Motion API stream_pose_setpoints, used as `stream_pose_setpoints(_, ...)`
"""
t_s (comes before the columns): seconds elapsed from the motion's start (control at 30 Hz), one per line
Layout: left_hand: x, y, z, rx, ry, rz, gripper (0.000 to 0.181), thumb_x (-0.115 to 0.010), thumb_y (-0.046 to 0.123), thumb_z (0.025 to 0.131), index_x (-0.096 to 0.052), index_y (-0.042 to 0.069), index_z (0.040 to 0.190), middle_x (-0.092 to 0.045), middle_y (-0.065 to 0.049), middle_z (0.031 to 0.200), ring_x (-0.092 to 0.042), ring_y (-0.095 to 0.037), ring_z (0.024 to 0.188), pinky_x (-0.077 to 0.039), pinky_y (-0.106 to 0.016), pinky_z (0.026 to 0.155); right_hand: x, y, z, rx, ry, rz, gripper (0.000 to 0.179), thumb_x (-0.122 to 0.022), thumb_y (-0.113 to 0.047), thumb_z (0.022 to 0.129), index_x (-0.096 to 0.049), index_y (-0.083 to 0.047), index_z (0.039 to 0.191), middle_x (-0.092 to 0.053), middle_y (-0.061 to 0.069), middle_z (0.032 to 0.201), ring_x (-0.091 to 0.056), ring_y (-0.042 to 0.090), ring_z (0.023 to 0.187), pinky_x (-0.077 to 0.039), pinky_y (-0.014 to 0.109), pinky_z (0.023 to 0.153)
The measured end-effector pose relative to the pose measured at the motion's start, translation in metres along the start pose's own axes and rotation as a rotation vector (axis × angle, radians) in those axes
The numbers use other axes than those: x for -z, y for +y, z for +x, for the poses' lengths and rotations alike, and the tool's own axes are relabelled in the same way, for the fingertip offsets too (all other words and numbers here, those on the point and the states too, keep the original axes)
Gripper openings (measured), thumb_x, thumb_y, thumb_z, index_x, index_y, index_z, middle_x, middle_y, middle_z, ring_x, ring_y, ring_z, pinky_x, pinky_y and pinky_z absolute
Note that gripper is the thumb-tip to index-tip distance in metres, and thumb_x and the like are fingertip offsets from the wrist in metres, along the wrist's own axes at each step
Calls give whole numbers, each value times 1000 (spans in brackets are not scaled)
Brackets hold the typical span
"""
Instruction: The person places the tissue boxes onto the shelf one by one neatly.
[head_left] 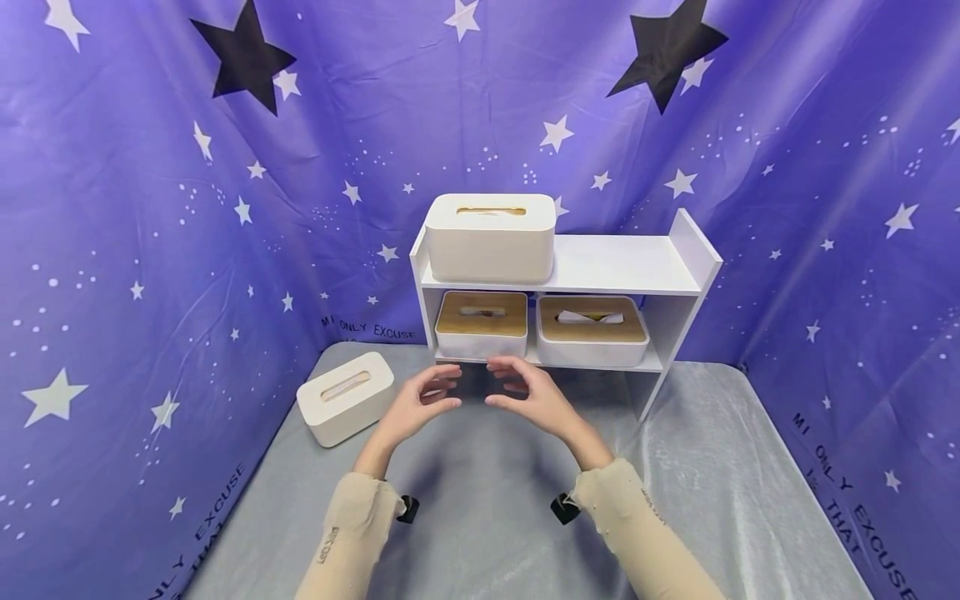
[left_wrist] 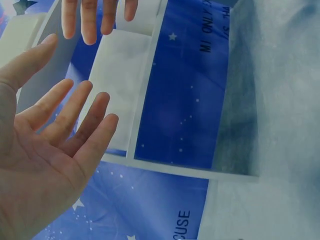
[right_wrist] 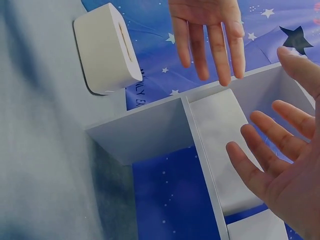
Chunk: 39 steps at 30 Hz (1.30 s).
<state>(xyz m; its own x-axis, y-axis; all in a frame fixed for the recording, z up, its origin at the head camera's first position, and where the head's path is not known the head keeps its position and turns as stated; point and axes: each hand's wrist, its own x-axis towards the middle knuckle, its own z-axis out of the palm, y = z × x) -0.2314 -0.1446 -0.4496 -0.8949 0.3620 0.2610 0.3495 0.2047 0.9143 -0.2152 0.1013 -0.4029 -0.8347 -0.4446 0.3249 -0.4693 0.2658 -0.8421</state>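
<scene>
Both hands hover over the table before a white two-tier shelf, palms facing each other with a gap between. My left hand holds nothing, its fingers loosely bent; the left wrist view shows its palm. Likewise, my right hand has relaxed, spread fingers and nothing in them. Nearest beyond them, on the lower tier, are a smaller tissue box with a wooden lid and a larger wood-lidded tissue box with white tissue in its slot. An all-white tissue box sits on the upper tier's left end.
Left of the hands, another white tissue box lies angled on the grey cloth-covered table. A purple star-patterned curtain encloses the back and both sides. The shelf's raised right end panel stands above the upper tier.
</scene>
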Motion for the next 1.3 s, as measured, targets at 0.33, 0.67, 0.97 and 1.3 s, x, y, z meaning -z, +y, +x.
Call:
stream_pose_setpoints(0.33,12,-11,-11,40,29,1,50,-71,4,90,-55,0,137,-58,-25,138,-54,-47,128,-44,-59,111,-3,4,0,-11,-1,9,52,-74,-5,87,-54,4,134,-60,26,134,-59,43,122,-51,60,102)
stream_pose_setpoints(0.67,28,-25,-26,70,80,3,50,-71,6,90,-54,-4,136,-56,-26,140,-55,-47,127,-46,-54,111,-12,48,5,-19,0,30,56,-76,-8,86,-54,-1,137,-60,21,137,-57,43,125,-52,57,102)
stream_pose_setpoints(0.97,50,-41,-41,69,162,60,46,-69,5,92,-55,-8,133,-57,-30,136,-58,-48,123,-50,-54,106,-13,53,3,-19,-3,-2,50,-78,-16,87,-59,-10,133,-64,14,134,-61,33,122,-55,49,100)
stream_pose_setpoints(1.3,75,-49,-58,165,310,135,43,-71,11,92,-59,-3,131,-61,-23,134,-63,-32,120,-54,-26,101,-15,59,0,-25,-21,-21,49,-76,-18,88,-58,-9,133,-63,15,135,-61,33,121,-55,50,100)
